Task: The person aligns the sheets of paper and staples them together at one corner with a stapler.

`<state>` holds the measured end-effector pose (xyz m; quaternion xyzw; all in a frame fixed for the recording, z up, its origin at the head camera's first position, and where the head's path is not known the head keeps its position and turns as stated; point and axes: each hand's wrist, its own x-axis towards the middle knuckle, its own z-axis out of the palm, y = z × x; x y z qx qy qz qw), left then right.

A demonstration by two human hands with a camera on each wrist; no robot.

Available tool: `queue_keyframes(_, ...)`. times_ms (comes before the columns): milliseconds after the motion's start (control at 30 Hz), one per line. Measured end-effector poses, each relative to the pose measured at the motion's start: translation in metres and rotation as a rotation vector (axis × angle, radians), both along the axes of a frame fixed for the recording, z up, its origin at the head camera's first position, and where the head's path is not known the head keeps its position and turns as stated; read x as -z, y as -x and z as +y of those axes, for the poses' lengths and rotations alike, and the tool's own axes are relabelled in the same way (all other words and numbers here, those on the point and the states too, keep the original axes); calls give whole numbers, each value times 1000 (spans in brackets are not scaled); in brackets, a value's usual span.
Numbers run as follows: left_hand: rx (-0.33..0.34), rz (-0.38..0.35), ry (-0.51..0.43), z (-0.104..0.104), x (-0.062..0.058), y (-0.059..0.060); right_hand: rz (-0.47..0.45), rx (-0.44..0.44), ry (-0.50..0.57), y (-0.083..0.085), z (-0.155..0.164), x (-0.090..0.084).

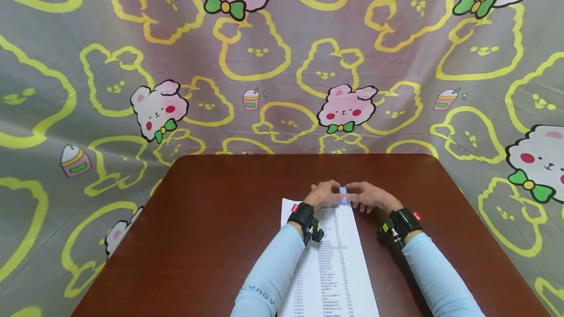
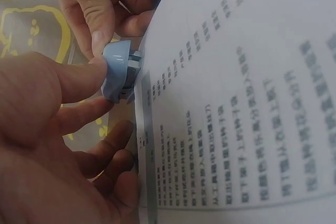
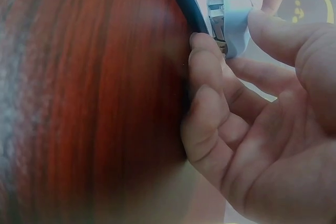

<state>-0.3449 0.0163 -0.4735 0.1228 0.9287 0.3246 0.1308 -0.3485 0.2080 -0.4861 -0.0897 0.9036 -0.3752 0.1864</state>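
From the head cam, both your hands meet at the far edge of the paper sheet (image 1: 328,258) on the glossy brown table (image 1: 211,229), left hand (image 1: 323,193) and right hand (image 1: 367,197) pinching a small blue clip (image 1: 342,192).

Left wrist: the clip (image 2: 118,72) is smooth hard plastic, light I'd guess, biting the thin, floppy sheet's edge.

Right wrist: hold its rounded back (image 3: 236,22); it looks slippery.

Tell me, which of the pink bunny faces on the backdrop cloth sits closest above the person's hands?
The pink bunny with the green bow just above the table's far edge, right of centre. The others sit farther left, at the far right, or along the top. Both hands meet at a small blue clip below it.
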Motion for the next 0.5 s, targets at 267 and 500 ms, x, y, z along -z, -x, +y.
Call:
queue_keyframes(267, 2, -32, -31, 6, -4, 1, 15, 22, -14, 0, 7, -2)
queue_keyframes(500, -8, -50, -12, 1, -5, 1, 1, -1, -2, 2, 2, -1)
